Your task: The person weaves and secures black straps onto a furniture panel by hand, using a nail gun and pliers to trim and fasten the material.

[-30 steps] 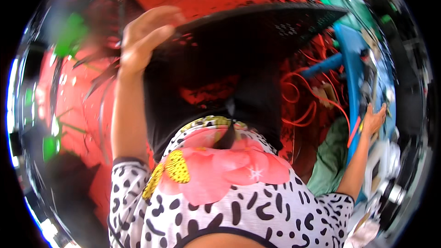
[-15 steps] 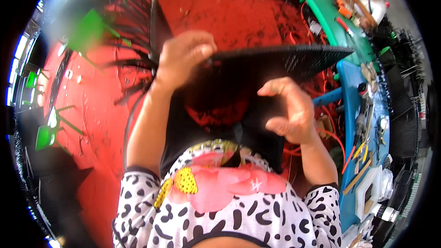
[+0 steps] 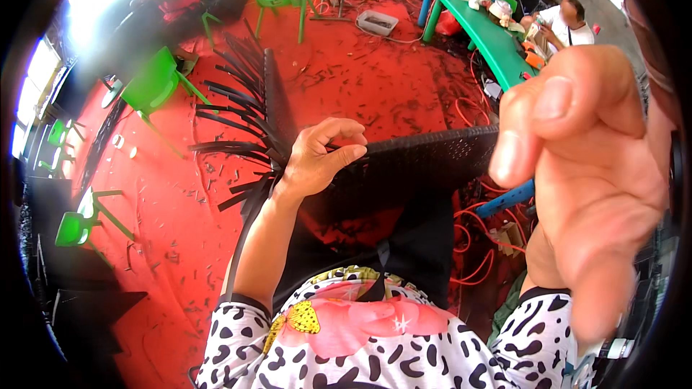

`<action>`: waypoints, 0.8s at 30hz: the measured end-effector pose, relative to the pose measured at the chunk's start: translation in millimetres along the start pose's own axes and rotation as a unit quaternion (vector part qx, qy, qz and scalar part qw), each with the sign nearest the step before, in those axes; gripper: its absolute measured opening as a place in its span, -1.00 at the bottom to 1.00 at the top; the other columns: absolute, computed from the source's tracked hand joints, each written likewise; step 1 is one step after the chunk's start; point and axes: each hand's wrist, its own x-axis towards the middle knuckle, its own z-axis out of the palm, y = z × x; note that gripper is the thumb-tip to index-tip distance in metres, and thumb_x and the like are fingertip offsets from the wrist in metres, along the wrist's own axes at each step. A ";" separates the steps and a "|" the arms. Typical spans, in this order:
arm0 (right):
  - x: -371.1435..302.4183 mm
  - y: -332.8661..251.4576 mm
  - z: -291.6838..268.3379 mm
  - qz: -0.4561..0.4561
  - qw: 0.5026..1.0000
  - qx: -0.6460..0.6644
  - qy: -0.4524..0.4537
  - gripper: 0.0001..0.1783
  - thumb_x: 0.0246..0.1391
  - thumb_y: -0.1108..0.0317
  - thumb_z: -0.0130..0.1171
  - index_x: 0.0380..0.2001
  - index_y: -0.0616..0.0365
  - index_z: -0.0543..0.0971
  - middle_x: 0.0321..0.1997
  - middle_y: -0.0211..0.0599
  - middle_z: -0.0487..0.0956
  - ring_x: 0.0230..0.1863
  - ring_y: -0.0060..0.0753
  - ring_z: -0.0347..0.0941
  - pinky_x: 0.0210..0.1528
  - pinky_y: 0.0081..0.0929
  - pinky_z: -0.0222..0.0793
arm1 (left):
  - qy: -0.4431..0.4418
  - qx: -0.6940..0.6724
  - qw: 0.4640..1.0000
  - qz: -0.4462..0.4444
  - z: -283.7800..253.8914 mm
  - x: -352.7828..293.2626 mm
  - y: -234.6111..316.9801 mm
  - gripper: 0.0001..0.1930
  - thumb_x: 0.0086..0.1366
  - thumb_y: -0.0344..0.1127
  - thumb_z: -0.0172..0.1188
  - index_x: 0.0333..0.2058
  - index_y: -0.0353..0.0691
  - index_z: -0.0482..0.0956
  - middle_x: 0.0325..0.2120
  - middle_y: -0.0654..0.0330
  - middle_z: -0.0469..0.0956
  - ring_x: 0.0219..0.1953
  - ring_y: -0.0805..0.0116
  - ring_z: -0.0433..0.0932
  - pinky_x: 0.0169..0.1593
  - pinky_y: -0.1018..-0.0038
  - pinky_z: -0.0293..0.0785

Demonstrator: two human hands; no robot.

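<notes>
A dark woven panel (image 3: 425, 162) with a bent corner stands upright before my lap. Loose flat black strips (image 3: 241, 112) fan out from its left side. My left hand (image 3: 321, 155) is curled at the panel's top edge near the corner, with thumb and fingers closed about the edge. Raised close to the camera on the right is my right hand (image 3: 591, 151). Its fingers are bent and the thumb points down, apart from them. Nothing shows in this hand, and it hides part of the blue table.
Black scraps litter the red floor (image 3: 346, 65). Green chairs (image 3: 155, 83) stand at left and behind. A grey bin (image 3: 377, 23) lies far ahead. Along the right runs a green table (image 3: 476, 25), with a seated person (image 3: 566, 25) beyond it. Orange hoses (image 3: 472, 263) coil below.
My right hand has risen from beside the panel toward the camera. My left hand stays at the panel's edge. The view has tilted up, showing more of the far floor.
</notes>
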 end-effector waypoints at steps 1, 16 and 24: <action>6.9 -4.0 -1.7 -0.013 0.999 0.008 -0.032 0.30 -0.49 -0.20 0.44 0.15 0.52 0.05 0.00 -0.10 0.33 -0.26 -0.37 0.37 -0.32 -0.50 0.37 | 0.001 -0.001 1.000 0.002 0.7 1.2 0.6 -0.74 0.07 -0.42 0.24 -0.23 -0.32 0.53 -0.40 0.19 0.57 -0.29 0.44 0.51 -0.12 0.52 0.38; 25.7 -32.3 -6.5 -0.067 0.976 0.055 0.197 0.29 -0.49 -0.20 0.44 0.15 0.51 0.07 0.01 -0.08 0.33 -0.24 -0.35 0.38 -0.31 -0.50 0.38 | -0.015 0.084 0.996 -0.035 7.9 -10.2 1.1 -0.73 0.05 -0.53 0.24 -0.22 -0.35 0.50 -0.34 0.13 0.49 -0.28 0.39 0.55 -0.20 0.52 0.52; 32.2 -28.9 -21.5 -0.058 0.978 0.038 0.199 0.28 -0.49 -0.20 0.44 0.14 0.51 0.08 0.01 -0.07 0.33 -0.24 -0.34 0.38 -0.31 -0.50 0.38 | -0.024 0.162 0.986 -0.007 -1.0 14.4 3.4 -0.73 0.02 -0.48 0.27 -0.25 -0.30 0.52 -0.38 0.12 0.52 -0.34 0.37 0.56 -0.25 0.50 0.49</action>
